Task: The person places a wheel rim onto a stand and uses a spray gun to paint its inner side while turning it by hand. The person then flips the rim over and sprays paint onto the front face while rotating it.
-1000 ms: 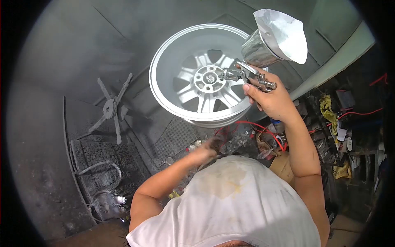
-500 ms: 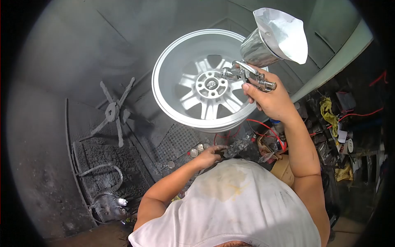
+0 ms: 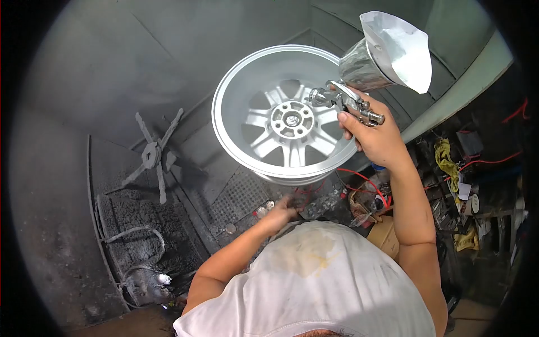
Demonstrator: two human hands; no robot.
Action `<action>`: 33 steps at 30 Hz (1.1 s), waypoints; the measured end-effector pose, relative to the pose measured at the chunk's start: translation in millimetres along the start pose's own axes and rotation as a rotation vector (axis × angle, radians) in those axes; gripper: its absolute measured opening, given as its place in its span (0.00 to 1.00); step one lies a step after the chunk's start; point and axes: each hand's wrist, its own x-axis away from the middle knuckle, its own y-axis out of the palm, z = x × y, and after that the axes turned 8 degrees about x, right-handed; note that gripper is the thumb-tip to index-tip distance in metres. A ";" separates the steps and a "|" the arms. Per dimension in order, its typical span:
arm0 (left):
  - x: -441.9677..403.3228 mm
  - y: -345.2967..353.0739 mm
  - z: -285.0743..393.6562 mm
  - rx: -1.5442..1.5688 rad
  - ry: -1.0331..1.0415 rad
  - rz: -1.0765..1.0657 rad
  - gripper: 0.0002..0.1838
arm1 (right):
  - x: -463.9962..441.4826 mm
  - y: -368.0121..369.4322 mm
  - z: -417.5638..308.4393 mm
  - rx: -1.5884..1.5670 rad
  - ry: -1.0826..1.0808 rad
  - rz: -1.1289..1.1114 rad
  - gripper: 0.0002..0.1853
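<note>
My right hand (image 3: 375,130) is wrapped round a metal spray gun (image 3: 353,103), its nozzle facing left over the wheel. On top of the gun sits a tilted metal cup (image 3: 359,66) with a white paper lining (image 3: 401,48) flaring from its mouth. A silver car wheel rim (image 3: 241,160), with several spokes round a central hub (image 3: 292,119), stands in front of me below the gun. My left hand (image 3: 281,215) is low in front of my belly, just under the wheel's near edge. Motion smears its fingers, and I cannot see anything held in it.
A grey-coated stand with several arms (image 3: 151,156) is at the left, above a shaggy dark panel (image 3: 146,216) and a curved pipe (image 3: 140,228). Red hose (image 3: 365,178) runs below the wheel. Cluttered shelves (image 3: 460,208) fill the right side; a cardboard box (image 3: 383,236) is beside me.
My right hand and the spray gun have shifted slightly right in view. The wheel also appears a little farther right and lower. My left hand has moved slightly left, its fingers now blurred.
</note>
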 end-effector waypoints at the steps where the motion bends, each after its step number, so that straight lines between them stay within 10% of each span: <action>1: -11.1 -10.3 -17.6 -0.108 -0.018 -0.192 0.29 | -0.4 -0.2 0.2 0.027 -0.003 0.018 0.29; 9: -42.9 -108.1 88.6 0.260 0.373 0.235 0.24 | 22.6 -5.5 -30.6 0.069 0.105 -0.072 0.35; 12: -26.9 -70.4 82.1 0.154 0.031 0.120 0.20 | 30.1 -4.1 -33.9 -0.107 0.142 -0.274 0.36; 16: 0.2 -0.4 35.5 0.036 0.073 0.135 0.23 | 20.8 5.4 -40.8 -0.136 0.151 -0.518 0.35; 18: -24.4 -17.8 -7.3 -0.446 0.060 -0.366 0.35 | 16.6 11.6 -52.2 -0.149 0.117 -0.519 0.33; 22: -47.0 -46.4 -16.1 -0.086 -0.156 -0.304 0.31 | -1.0 7.0 -58.3 0.144 -0.022 -0.139 0.29; 33: -32.9 -26.5 -10.5 0.538 0.162 0.100 0.23 | 53.7 -103.9 -46.4 0.587 0.106 0.151 0.28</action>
